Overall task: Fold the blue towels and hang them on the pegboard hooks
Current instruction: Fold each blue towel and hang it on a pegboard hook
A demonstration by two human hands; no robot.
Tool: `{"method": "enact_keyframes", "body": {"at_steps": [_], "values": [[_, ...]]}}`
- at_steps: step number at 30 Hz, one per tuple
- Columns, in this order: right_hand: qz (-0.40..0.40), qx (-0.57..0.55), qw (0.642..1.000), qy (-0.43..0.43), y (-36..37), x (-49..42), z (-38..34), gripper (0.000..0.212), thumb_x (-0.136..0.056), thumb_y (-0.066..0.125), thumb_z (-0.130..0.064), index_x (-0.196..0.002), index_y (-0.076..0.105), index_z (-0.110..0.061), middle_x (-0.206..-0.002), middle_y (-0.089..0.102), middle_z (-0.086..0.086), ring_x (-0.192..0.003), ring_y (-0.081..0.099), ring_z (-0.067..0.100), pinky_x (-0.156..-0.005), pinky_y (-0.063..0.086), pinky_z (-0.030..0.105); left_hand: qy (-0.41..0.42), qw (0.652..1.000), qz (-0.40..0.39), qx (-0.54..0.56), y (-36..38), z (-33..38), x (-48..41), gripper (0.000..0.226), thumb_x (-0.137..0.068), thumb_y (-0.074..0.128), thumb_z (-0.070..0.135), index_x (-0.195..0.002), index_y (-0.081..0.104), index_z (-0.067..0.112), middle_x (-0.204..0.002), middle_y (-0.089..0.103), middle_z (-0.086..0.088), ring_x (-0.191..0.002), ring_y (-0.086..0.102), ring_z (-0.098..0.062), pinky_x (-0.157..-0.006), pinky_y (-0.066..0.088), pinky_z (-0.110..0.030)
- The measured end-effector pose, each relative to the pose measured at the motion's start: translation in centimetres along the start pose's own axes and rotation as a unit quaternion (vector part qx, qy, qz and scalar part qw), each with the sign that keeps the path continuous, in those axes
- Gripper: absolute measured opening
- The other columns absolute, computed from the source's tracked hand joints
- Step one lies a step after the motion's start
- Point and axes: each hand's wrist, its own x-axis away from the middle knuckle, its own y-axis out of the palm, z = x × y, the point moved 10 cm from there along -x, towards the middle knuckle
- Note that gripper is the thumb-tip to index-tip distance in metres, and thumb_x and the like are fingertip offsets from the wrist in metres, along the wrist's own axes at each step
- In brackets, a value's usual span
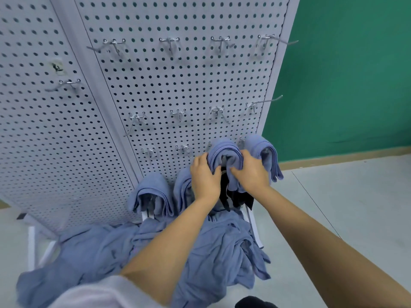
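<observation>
left hand (205, 174): fingers bent round the left side of the folded blue towel (224, 152); looks like a grip.
right hand (250, 172): grips that towel's right side.
folded blue towel: between both hands, hanging on the pegboard (189, 90).
second hung towel (265, 152): just right of the right hand.
towel pile (211, 245): on the floor, under both arms.

Person, head-camera view: left hand (204, 176) and right hand (250, 174), both bare, with bare forearms (169, 236). Left upper arm: one loose short sleeve (100, 294), plain soft fabric, whitish with a faint pink tinge. Right arm: uncovered to the picture's edge.
</observation>
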Motion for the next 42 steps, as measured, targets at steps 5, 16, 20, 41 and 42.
{"method": "enact_keyframes", "body": {"at_steps": [5,16,20,41,42], "values": [[-0.024,0.014,0.999,0.044,1.4,0.2,1.1,0.023,-0.095,0.051,-0.022,-0.109,0.049,-0.003,-0.104,0.062,0.018,-0.098,0.058,0.035,-0.071,0.044,0.038,-0.062,0.994,-0.065,0.055,2.5,-0.8,0.9,0.031,-0.100,0.044,0.014,-0.130,0.042,0.005,-0.094,0.055,-0.007,-0.085,0.054,-0.023,-0.072,0.042,-0.031],[-0.192,0.062,0.977,0.068,2.2,4.3,0.8,0.044,-0.088,0.062,-0.014,-0.061,0.027,-0.014,-0.057,0.032,0.004,-0.049,0.029,0.017,-0.048,0.023,0.027,-0.088,0.984,-0.154,0.027,-1.5,-2.6,3.3,0.040,-0.096,0.055,0.014,-0.135,0.048,0.007,-0.130,0.057,-0.012,-0.113,0.055,-0.024,-0.093,0.043,-0.031],[-0.245,0.082,0.965,0.049,3.5,8.0,-1.2,0.038,-0.090,0.060,-0.014,-0.056,0.048,-0.002,-0.058,0.043,0.021,-0.048,0.029,0.016,-0.049,0.028,0.023,-0.110,0.978,-0.176,0.015,-4.4,-5.3,6.1,0.030,-0.095,0.056,0.011,-0.123,0.058,0.002,-0.125,0.060,-0.015,-0.114,0.056,-0.027,-0.097,0.046,-0.034],[-0.302,0.009,0.951,0.059,23.0,12.9,3.8,0.029,-0.089,0.047,0.003,-0.114,0.061,-0.003,-0.108,0.062,0.015,-0.093,0.057,0.027,-0.075,0.047,0.026,-0.139,0.936,-0.298,-0.128,0.1,-23.1,11.6,0.022,-0.088,0.053,-0.003,-0.105,0.067,0.003,-0.106,0.066,-0.011,-0.098,0.059,-0.025,-0.085,0.046,-0.026],[-0.310,0.019,0.949,0.051,23.8,12.5,3.9,0.030,-0.089,0.046,0.004,-0.116,0.059,-0.002,-0.107,0.061,0.014,-0.090,0.056,0.025,-0.072,0.045,0.027,-0.133,0.936,-0.298,-0.131,0.8,-23.5,11.2,0.023,-0.087,0.052,-0.004,-0.102,0.067,0.003,-0.104,0.067,-0.011,-0.094,0.059,-0.025,-0.081,0.047,-0.027]]}}
